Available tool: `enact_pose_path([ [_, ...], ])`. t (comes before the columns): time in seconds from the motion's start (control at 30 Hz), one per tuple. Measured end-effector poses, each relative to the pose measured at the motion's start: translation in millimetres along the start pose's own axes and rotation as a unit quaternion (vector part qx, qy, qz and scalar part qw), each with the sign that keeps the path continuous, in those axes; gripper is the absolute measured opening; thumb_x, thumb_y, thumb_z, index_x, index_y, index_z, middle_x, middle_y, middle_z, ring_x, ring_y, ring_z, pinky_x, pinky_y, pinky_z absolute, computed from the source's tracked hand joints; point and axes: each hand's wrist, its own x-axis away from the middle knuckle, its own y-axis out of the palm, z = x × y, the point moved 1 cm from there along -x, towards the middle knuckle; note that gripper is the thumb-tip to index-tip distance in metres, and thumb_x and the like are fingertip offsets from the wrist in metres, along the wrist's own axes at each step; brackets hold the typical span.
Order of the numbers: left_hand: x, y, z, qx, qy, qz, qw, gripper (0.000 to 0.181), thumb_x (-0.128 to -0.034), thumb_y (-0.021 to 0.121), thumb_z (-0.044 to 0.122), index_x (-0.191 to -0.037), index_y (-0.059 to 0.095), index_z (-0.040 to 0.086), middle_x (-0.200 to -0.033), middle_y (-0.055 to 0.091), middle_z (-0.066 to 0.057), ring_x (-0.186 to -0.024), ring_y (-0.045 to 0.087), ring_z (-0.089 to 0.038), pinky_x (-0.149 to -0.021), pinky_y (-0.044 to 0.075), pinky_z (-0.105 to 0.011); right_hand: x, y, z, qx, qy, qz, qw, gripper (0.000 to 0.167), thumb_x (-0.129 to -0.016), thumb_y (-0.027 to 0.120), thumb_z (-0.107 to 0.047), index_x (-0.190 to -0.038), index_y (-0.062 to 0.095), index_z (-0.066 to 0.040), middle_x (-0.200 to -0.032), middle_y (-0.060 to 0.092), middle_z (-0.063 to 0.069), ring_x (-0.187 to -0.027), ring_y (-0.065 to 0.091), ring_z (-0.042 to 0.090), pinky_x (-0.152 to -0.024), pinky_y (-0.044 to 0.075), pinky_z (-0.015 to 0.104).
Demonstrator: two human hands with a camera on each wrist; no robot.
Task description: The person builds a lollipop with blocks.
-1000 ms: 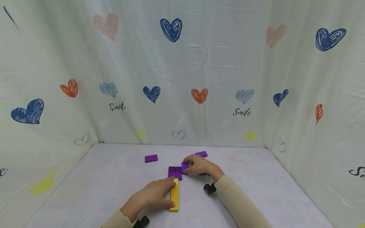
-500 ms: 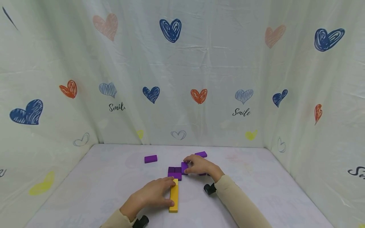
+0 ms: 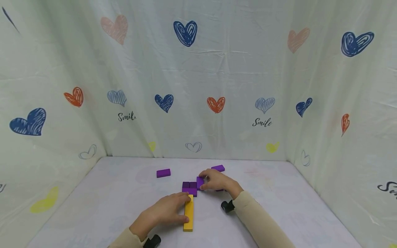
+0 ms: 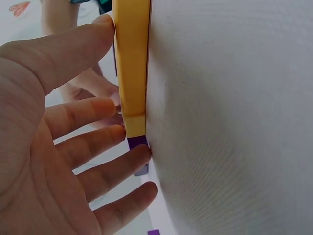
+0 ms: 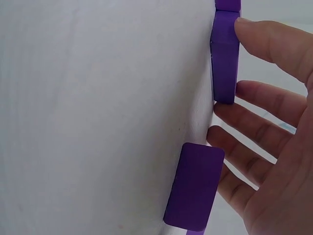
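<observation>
A long yellow block (image 3: 188,217) lies with its far end against the purple blocks (image 3: 190,190), which sit side by side. My left hand (image 3: 165,210) is at its left side, thumb and fingertips touching it, fingers spread and fairly straight; the left wrist view shows this yellow block (image 4: 131,58) beside the hand (image 4: 54,122). My right hand (image 3: 218,181) rests at the right side of another purple block (image 3: 200,182). In the right wrist view, the thumb and index finger of that hand (image 5: 274,122) touch this block (image 5: 226,58), the other fingers extended past its end.
One loose purple block (image 3: 163,173) lies at the back left of the white table (image 3: 124,193), another (image 3: 219,168) behind my right hand. A further purple piece (image 3: 219,190) is partly hidden under that hand. A curtain with printed hearts (image 3: 198,69) stands behind.
The head view has shifted very slightly. Neither hand nor any block has visibly moved on the table.
</observation>
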Motion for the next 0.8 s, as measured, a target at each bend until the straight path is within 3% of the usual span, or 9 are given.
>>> enact_pose_path([
  [0.2, 0.5, 0.6, -0.9, -0.002, 0.004, 0.002, 1.0, 0.065, -0.0776, 0.072, 0.053, -0.129, 0.059, 0.017, -0.135, 0.054, -0.001, -0.126, 0.048, -0.025, -0.103, 0.041, -0.048, -0.4, 1.3, 1.5, 0.001, 0.018, -0.003, 0.9998, 0.051, -0.08, 0.075, -0.038, -0.126, 0.061, -0.021, -0.12, 0.06, -0.004, -0.108, 0.054, 0.016, -0.096, 0.047, 0.041],
  [0.47, -0.8, 0.9, -1.3, -0.005, -0.004, -0.004, 1.0, 0.064, -0.0773, 0.073, 0.054, -0.129, 0.059, 0.018, -0.139, 0.052, -0.004, -0.127, 0.048, -0.027, -0.103, 0.041, -0.049, 0.8, 0.9, 0.8, -0.003, 0.019, 0.001, 0.9998, 0.051, -0.08, 0.075, -0.037, -0.126, 0.061, -0.02, -0.12, 0.06, -0.003, -0.108, 0.054, 0.017, -0.095, 0.047, 0.041],
  [0.8, 0.7, -1.1, -5.6, -0.004, 0.012, 0.008, 0.9999, 0.06, -0.0807, 0.07, 0.052, -0.128, 0.06, 0.015, -0.138, 0.052, -0.005, -0.128, 0.047, -0.026, -0.105, 0.039, -0.047, 0.7, 0.7, 1.4, -0.007, 0.015, -0.002, 0.9999, 0.051, -0.08, 0.075, -0.037, -0.126, 0.061, -0.02, -0.121, 0.06, -0.004, -0.109, 0.054, 0.017, -0.096, 0.047, 0.041],
])
